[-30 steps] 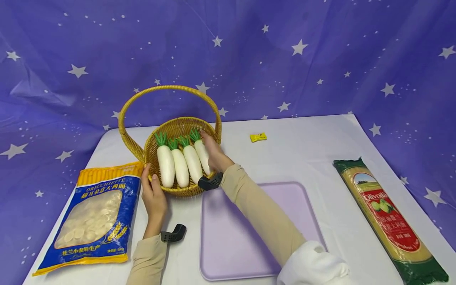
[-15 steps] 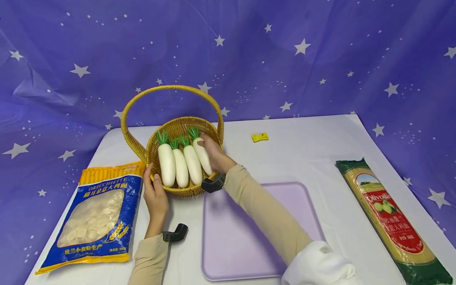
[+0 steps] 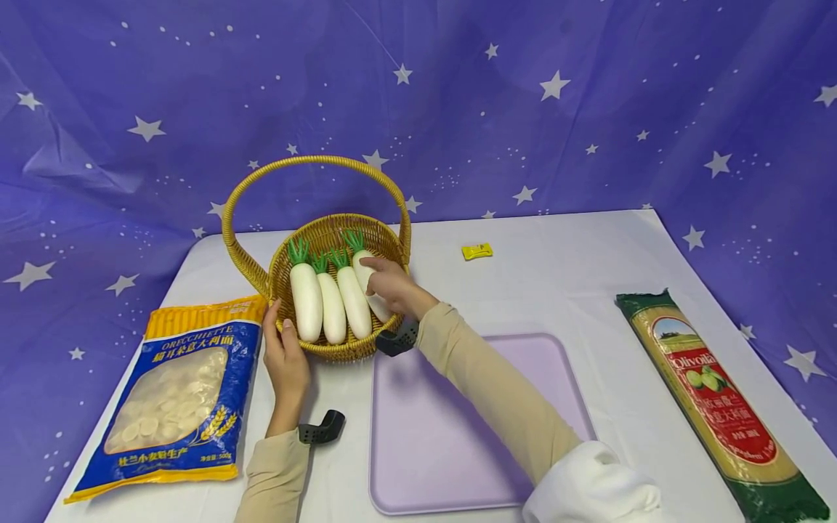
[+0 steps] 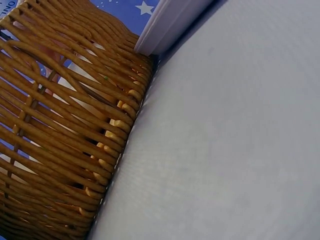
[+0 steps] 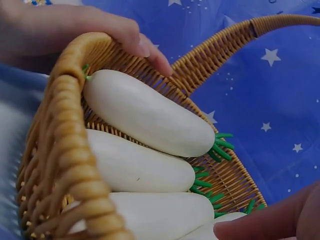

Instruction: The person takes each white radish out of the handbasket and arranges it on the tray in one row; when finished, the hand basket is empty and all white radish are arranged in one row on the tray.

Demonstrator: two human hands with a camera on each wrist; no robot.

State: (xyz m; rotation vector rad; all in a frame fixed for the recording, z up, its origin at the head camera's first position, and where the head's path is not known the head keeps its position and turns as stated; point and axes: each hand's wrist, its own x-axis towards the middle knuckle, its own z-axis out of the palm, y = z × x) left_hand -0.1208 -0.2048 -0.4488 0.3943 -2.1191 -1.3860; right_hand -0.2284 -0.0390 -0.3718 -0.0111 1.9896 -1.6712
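Note:
A woven wicker basket [image 3: 336, 354] with a tall arched handle stands at the left-centre of the table. Several white radishes with green tops lie side by side inside it. My left hand [image 3: 285, 363] holds the basket's left rim, thumb at the near edge; the right wrist view also shows this hand [image 5: 105, 35] on the rim. Over the right side of the basket, my right hand [image 3: 395, 285] grips the rightmost radish [image 3: 381, 309], covering its middle. A digit [image 5: 260, 227] lies on that radish in the right wrist view; the remaining fingers are hidden there.
A blue-and-yellow orecchiette bag [image 3: 170, 399] lies left of the basket. The lilac tray [image 3: 451, 465] lies under my right forearm. A small yellow packet [image 3: 476, 251] sits towards the back, and a spaghetti pack [image 3: 713, 392] lies at the right.
My right hand has shifted from the rightmost radish's right side to across its middle. That radish has moved slightly within the basket. The left hand keeps its place on the rim.

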